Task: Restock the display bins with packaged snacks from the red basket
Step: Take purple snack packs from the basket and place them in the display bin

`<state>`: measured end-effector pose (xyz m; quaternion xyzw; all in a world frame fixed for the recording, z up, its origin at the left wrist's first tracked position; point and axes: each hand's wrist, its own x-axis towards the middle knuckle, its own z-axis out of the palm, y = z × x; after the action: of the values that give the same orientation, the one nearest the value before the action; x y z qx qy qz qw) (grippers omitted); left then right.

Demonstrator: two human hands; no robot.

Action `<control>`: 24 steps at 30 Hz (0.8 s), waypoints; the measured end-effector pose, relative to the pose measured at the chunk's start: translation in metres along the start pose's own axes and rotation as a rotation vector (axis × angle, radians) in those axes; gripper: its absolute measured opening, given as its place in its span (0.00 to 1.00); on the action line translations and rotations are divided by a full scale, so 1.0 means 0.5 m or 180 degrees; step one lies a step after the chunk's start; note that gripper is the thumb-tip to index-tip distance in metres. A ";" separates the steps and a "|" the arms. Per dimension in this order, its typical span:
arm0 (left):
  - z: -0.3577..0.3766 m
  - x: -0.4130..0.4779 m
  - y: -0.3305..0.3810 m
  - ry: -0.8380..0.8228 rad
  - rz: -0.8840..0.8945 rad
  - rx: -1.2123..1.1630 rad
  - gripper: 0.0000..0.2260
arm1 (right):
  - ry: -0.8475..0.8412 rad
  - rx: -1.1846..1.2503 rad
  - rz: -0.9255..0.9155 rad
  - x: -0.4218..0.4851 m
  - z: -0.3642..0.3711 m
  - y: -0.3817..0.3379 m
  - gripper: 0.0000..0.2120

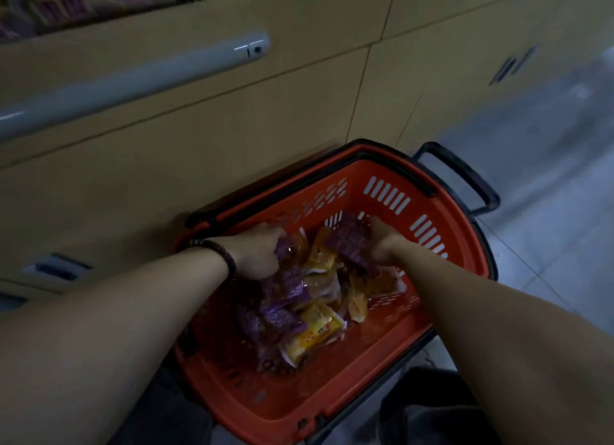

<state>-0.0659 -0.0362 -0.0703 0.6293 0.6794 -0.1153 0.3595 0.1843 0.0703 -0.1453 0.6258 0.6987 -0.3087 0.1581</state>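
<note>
Both hands are in: my left hand (255,251) is curled round a clutch of purple packets (289,276), and my right hand (382,242) grips another purple pack (352,242). The red basket (448,218) sits on a grey tiled floor (548,178), tight against beige cabinet fronts (199,145), with loose snacks (315,331) heaped inside.

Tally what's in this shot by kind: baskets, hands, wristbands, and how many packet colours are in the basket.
Red basket: 1
Hands: 2, left hand and right hand
Wristband: 1, on the left wrist
Packet colours: 2, purple packets and yellow packets
Total: 4 things, plus a heap of packets too jumbled to count.
</note>
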 end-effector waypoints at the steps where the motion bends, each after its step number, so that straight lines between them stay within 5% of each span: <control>1: 0.003 0.004 -0.004 0.0013 0.0011 0.0009 0.28 | -0.0020 -0.0021 0.0058 0.005 0.004 0.000 0.39; 6: 0.024 0.019 -0.023 -0.0294 -0.0116 0.0024 0.23 | -0.0135 -0.0616 0.0318 0.017 0.022 -0.011 0.47; 11: 0.037 0.029 -0.037 -0.0626 -0.0384 0.0129 0.38 | -0.0315 -0.1078 -0.0051 0.037 0.046 -0.012 0.52; 20: 0.059 0.020 -0.036 -0.0415 -0.0364 -0.0391 0.57 | -0.0357 -0.1166 -0.0552 -0.006 -0.003 -0.022 0.32; 24: 0.070 0.001 -0.024 -0.0834 -0.0210 -0.0194 0.29 | -0.0575 -0.1195 -0.0565 -0.030 -0.021 -0.005 0.28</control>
<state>-0.0650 -0.0593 -0.0993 0.5750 0.6501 -0.1876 0.4601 0.1864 0.0652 -0.1275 0.4912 0.7792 -0.2408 0.3060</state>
